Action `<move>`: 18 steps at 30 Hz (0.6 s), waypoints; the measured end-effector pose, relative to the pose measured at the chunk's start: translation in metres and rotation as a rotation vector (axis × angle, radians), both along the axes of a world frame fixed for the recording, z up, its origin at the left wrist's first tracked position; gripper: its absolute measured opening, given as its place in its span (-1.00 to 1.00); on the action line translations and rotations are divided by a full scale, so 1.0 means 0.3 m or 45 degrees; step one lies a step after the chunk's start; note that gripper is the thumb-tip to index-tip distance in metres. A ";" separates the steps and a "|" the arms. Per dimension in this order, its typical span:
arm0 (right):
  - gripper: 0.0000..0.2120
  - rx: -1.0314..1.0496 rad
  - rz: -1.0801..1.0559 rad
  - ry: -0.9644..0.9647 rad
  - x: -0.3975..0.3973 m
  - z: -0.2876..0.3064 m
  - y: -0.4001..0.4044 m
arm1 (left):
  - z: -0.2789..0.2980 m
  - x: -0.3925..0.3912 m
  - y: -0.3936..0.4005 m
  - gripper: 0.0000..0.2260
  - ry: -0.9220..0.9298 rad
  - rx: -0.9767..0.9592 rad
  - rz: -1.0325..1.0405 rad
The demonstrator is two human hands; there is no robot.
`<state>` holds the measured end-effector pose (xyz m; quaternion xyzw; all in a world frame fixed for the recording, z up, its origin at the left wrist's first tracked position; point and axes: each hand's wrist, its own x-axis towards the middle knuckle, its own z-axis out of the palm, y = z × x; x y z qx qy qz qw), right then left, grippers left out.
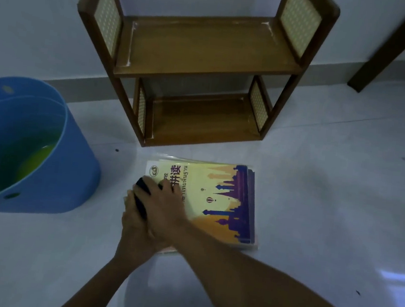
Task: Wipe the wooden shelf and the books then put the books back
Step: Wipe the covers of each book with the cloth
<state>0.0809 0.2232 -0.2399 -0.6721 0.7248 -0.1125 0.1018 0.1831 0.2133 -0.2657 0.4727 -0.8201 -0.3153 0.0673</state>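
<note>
A stack of books point(226, 205) lies flat on the pale floor in front of the shelf; the top cover is yellow with a purple skyline. My right hand point(165, 207) rests on the cover's left part, closed over a dark cloth point(142, 197). My left hand point(131, 228) lies partly under the right hand and grips the left edge of the stack. The wooden shelf point(207, 53) stands against the wall beyond the books. Both of its visible boards are bare, and its side panels are woven cane.
A blue plastic bucket point(69, 176) stands at the left, close to the books, with yellow-green liquid inside. A dark wooden furniture leg point(392, 48) slants down at the top right. Pale tiled floor surrounds the books.
</note>
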 end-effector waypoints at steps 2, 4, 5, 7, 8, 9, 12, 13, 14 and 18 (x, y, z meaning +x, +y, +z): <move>-0.35 -0.019 0.000 0.068 -0.131 -0.004 -0.014 | 0.013 -0.004 0.005 0.33 0.048 0.127 0.109; -0.26 0.038 -0.284 0.087 -0.280 -0.004 -0.006 | 0.029 -0.005 0.025 0.36 0.128 0.189 0.104; -0.26 0.038 -0.467 0.072 -0.331 0.004 0.006 | 0.040 -0.008 0.031 0.36 0.163 0.173 0.095; -0.27 0.054 -0.634 0.054 -0.309 0.022 0.031 | 0.051 -0.010 0.021 0.37 0.123 0.180 0.126; -0.28 0.074 -0.575 0.049 -0.242 0.027 0.045 | 0.033 -0.018 0.019 0.36 0.092 0.176 0.142; -0.31 0.084 -0.450 0.037 -0.153 0.025 0.060 | 0.023 -0.012 0.016 0.31 0.040 0.163 0.127; -0.44 0.046 -0.104 -0.054 0.071 -0.010 0.115 | -0.129 0.035 0.008 0.08 0.146 0.243 0.232; -0.44 0.035 -0.037 -0.069 0.065 -0.010 0.126 | -0.142 0.051 0.015 0.08 0.144 0.239 0.251; -0.43 0.008 0.034 -0.076 0.010 -0.009 0.131 | -0.110 0.050 0.029 0.11 0.118 0.278 0.266; -0.33 -0.022 -0.286 0.112 -0.345 -0.007 0.198 | 0.016 0.014 0.058 0.32 0.112 0.181 0.216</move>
